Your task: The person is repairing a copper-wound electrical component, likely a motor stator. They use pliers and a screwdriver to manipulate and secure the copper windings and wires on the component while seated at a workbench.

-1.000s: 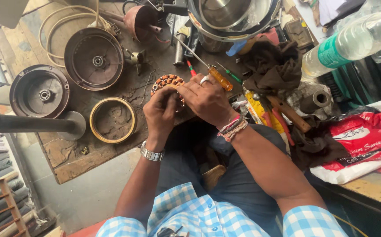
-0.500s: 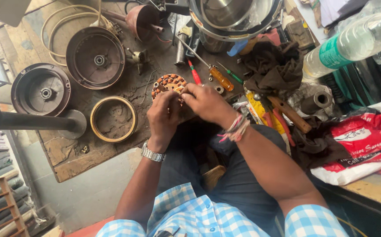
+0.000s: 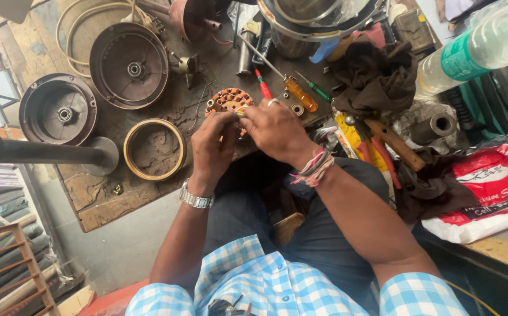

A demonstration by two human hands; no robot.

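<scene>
We held the round copper-wound motor part (image 3: 228, 102) at the edge of the dirty workbench (image 3: 98, 199). Our left hand (image 3: 213, 146) and right hand (image 3: 274, 129) had fingers curled tight around it, close together.

Both hands slid off the copper-wound stator (image 3: 229, 100) since a second ago, left hand (image 3: 213, 143) now pulled back toward the bench edge, right hand (image 3: 274, 129) shifted right and nearer, so more of the orange winding ring shows above the fingers (image 3: 230, 120).
</scene>
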